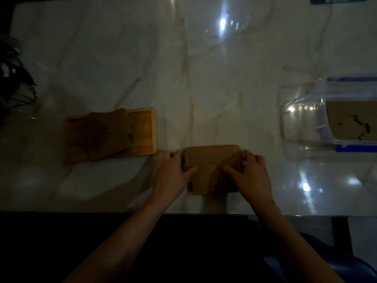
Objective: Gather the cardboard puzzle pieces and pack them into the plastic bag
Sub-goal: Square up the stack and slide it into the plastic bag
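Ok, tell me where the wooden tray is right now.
In the head view the wooden tray sits on the marble table, left of centre, holding a cardboard stack, just left of the left hand.

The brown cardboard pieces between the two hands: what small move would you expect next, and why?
Probably squeeze the brown cardboard puzzle pieces into one tidy stack and lift it. The left hand and right hand press on opposite sides, yet the pieces overlap unevenly on the marble table. The clear plastic bag with a blue strip lies off to the right, some cardboard already inside.
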Action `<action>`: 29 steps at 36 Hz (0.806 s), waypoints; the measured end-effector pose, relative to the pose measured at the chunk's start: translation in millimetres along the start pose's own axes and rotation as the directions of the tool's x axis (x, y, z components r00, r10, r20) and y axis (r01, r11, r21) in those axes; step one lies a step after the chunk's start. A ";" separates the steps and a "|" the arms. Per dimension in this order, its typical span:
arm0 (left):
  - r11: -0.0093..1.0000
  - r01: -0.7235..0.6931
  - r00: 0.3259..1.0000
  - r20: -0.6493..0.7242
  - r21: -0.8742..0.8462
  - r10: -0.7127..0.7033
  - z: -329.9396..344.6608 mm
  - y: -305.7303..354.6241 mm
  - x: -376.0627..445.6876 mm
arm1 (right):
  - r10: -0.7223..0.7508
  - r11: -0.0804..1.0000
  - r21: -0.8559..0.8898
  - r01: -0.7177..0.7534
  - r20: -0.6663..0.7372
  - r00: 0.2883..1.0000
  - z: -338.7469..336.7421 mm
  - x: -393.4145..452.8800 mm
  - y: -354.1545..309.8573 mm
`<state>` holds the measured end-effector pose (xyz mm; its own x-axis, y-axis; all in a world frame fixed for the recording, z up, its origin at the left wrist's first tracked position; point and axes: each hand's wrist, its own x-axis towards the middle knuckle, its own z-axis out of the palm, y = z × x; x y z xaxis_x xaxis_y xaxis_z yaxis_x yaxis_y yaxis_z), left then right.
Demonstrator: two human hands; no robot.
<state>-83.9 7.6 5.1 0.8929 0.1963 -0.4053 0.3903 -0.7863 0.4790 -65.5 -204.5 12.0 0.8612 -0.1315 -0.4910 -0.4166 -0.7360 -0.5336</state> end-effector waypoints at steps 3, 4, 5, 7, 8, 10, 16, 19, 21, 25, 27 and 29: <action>0.998 0.041 0.999 0.015 -0.038 -0.040 5.9 9.8 -5.8 | 0.000 1.000 -0.018 0.000 0.012 1.000 4.8 -3.7 -7.1; 0.997 0.057 0.998 0.012 -0.048 -0.057 7.1 13.3 -6.5 | 0.005 0.999 -0.034 -0.004 0.014 1.000 6.3 -4.5 -9.8; 0.996 0.074 0.997 0.009 -0.059 -0.074 7.7 16.8 -6.7 | 0.011 0.999 -0.044 -0.010 0.017 1.000 7.7 -4.8 -12.3; 0.990 0.114 0.994 0.013 -0.082 -0.113 8.3 22.2 -6.3 | 0.020 0.999 -0.047 -0.018 0.027 0.999 9.7 -5.1 -16.2; 0.986 0.133 0.991 0.014 -0.097 -0.132 8.5 23.9 -6.2 | 0.025 0.999 -0.044 -0.023 0.033 0.999 10.4 -4.9 -17.5; 0.972 0.171 0.985 0.013 -0.159 -0.171 9.4 24.5 -5.4 | 0.033 0.999 -0.043 -0.031 0.043 0.999 11.1 -3.8 -18.7; 0.862 0.284 0.957 0.071 -0.420 -0.280 12.9 20.3 3.0 | 0.073 0.995 0.057 -0.077 0.074 0.995 10.1 1.5 -14.6; 0.770 0.366 0.929 0.157 -0.523 -0.335 13.5 18.6 9.2 | 0.107 0.983 0.138 -0.123 0.117 0.987 7.8 6.7 -12.7; 0.718 0.421 0.907 0.236 -0.555 -0.349 12.9 16.7 12.5 | 0.119 0.970 0.195 -0.148 0.149 0.982 6.5 9.0 -11.0; 0.697 0.429 0.903 0.282 -0.575 -0.323 7.0 14.4 12.8 | 0.098 0.971 0.197 -0.133 0.179 0.979 4.6 7.7 -7.0; 0.715 0.410 0.912 0.279 -0.567 -0.302 4.4 14.2 11.1 | 0.080 0.964 0.236 -0.121 0.174 0.981 3.0 5.2 -5.4; 0.740 0.368 0.929 0.263 -0.563 -0.262 2.4 16.7 7.8 | 0.046 0.947 0.308 -0.092 0.154 0.987 1.1 3.0 -3.9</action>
<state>-71.0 -5.4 8.0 0.6677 0.2343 -0.7066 0.7441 -0.1802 0.6433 -61.6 -201.2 11.8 0.7859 -0.0615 -0.6153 -0.5638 -0.4800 -0.6721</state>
